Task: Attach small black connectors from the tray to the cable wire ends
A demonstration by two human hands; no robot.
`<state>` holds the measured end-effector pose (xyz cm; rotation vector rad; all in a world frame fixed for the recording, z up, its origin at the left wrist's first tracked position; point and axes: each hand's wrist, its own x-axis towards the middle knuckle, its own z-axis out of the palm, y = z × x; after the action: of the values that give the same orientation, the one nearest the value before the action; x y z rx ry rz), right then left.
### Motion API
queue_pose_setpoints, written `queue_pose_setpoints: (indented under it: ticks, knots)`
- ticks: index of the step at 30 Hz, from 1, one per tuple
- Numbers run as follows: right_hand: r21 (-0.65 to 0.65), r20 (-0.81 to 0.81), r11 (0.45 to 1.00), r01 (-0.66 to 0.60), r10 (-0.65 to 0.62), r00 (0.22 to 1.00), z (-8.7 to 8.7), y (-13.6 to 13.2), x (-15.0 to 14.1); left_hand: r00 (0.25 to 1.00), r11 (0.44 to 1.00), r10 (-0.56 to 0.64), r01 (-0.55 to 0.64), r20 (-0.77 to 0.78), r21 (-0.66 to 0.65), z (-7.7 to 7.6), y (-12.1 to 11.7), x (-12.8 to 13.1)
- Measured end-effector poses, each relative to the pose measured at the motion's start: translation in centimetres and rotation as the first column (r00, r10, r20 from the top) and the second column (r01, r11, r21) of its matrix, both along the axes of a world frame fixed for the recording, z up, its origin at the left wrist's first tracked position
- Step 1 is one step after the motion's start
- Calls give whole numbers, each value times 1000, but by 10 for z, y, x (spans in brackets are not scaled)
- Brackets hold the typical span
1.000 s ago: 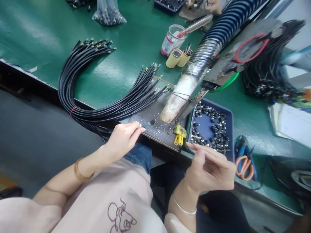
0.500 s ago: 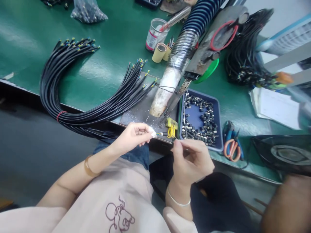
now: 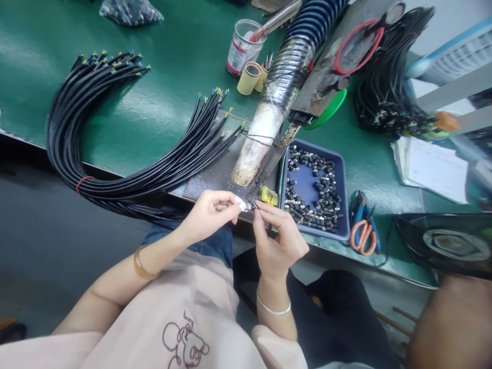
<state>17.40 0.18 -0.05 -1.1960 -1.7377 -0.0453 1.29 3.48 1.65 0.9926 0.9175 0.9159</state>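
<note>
My left hand point(image 3: 215, 212) is closed, pinching a small white piece point(image 3: 240, 203) between thumb and fingertips. Thin wire ends point(image 3: 249, 206) show just right of it, in the gap between my hands. My right hand point(image 3: 279, 236) has closed in a pinch at these wire ends; a dark thin bit shows at its fingertips, too small to name. Behind my right fingers sits a yellow clip-like holder point(image 3: 269, 196), partly covered. Above both hands points a soldering tool's long metal tip point(image 3: 263, 174), beside a white-ended hose point(image 3: 249, 159).
A bundle of black cables point(image 3: 61, 133) curves across the green bench at left. To the right stand a blue tray point(image 3: 343, 205) of small black connectors point(image 3: 325, 192) and orange-handled pliers point(image 3: 363, 236). Farther back are a plastic cup point(image 3: 236, 56) and papers point(image 3: 434, 166). Another person's dark-clothed leg point(image 3: 338, 307) is close.
My right hand has moved left from beside the yellow holder, up to the wire ends by my left hand. My left hand keeps the white piece. The view has shifted slightly.
</note>
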Motion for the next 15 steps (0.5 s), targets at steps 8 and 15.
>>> queue_pose_setpoints:
  ticks: [8,15]
  knots:
    - [-16,-22,1000,7,-7,1000,3,6,-4,998,997,62,-62,-12,37,-4,3,5]
    - [-33,-22,999,7,-8,1000,1,10,-2,991,988,134,-135,15,70,-6,4,9]
